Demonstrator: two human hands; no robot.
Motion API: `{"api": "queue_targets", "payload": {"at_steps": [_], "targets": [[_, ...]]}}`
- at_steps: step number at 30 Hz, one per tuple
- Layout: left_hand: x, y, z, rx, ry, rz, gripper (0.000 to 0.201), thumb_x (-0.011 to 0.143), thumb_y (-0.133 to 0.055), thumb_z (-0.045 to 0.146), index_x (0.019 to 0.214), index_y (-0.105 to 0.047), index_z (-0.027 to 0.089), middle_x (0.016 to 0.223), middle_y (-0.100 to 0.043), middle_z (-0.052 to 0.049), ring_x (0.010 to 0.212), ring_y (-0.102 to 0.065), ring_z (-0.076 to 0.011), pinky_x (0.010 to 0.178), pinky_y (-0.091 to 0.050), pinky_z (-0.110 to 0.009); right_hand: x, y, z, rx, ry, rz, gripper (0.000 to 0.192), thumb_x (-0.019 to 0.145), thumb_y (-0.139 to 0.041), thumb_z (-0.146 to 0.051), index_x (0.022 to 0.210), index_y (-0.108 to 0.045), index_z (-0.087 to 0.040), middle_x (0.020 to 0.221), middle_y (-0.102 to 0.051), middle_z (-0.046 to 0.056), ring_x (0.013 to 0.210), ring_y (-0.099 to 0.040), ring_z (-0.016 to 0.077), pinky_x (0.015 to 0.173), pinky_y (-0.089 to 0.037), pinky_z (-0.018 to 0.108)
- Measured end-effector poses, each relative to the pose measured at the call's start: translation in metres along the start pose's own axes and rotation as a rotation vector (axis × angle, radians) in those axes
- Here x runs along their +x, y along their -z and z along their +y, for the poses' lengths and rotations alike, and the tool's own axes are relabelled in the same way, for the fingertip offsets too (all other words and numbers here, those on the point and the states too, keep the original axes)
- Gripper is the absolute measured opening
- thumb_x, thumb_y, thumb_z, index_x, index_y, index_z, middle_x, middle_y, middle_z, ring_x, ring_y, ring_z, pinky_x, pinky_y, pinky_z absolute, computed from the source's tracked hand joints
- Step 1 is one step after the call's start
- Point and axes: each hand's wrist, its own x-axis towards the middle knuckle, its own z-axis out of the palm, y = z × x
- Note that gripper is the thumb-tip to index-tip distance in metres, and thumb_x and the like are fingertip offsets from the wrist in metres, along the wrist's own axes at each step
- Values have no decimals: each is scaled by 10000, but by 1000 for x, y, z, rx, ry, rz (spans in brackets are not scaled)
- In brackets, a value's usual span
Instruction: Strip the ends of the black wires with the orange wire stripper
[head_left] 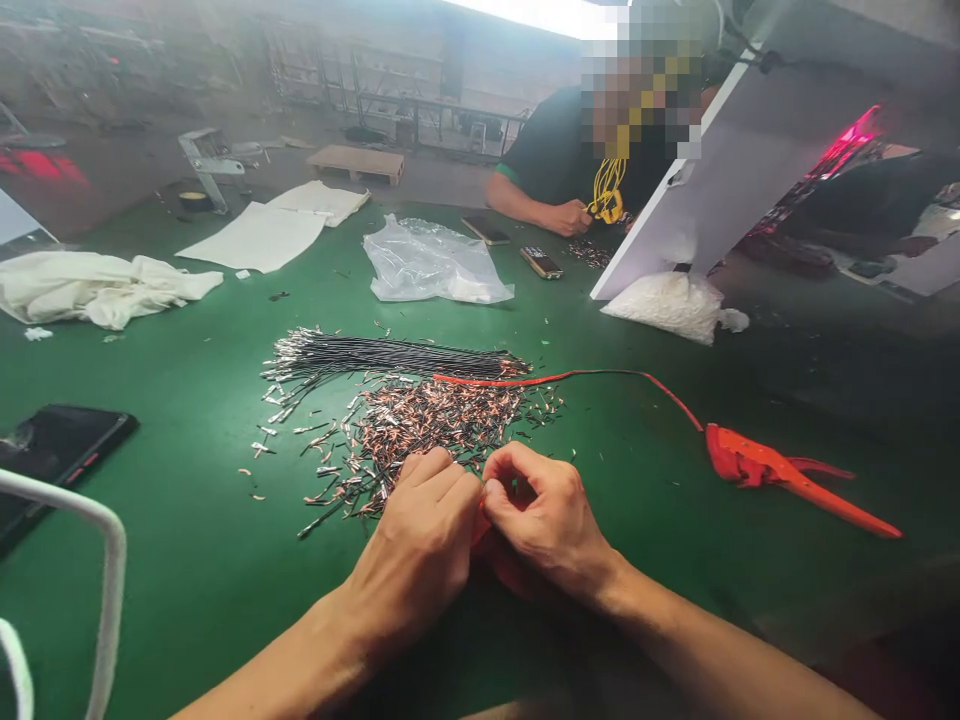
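Note:
My left hand (431, 515) is closed in a fist, wrapped round a red thing (480, 525) that shows only in part between my hands; its kind is hidden. Close beside it, thumb and forefinger of my right hand (551, 510) are pinched together at the left fingers. What the pinch holds is too small to make out. Just beyond both hands lies a pile of short black wire offcuts with copper ends (435, 415). Behind that, a bundle of black wires (397, 356) lies sideways, silvery terminals at the left, copper ends at the right.
On the green table (225, 600), a red hand cutter (772, 470) lies right, near a narrow red strip (555, 378). A clear plastic bag (435, 262), white cloth (97, 285) and black device (67, 455) lie around. A co-worker's hand (570, 217) holds yellow wires behind the white panel (697, 180).

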Motion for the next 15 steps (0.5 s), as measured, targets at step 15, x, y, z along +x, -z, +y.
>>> {"api": "queue_targets", "payload": {"at_steps": [15], "targets": [[3,28,-28,75,322,312,76,911,-543,111,915,-605,154,789,-620,-11,783,-499,-159,748,-402,-320,-22,52,7,-385,178,-501,825,592,-866,-489,1282,-498,-224,1207,-541,98,1040,-537,300,887,-503,479]]}}
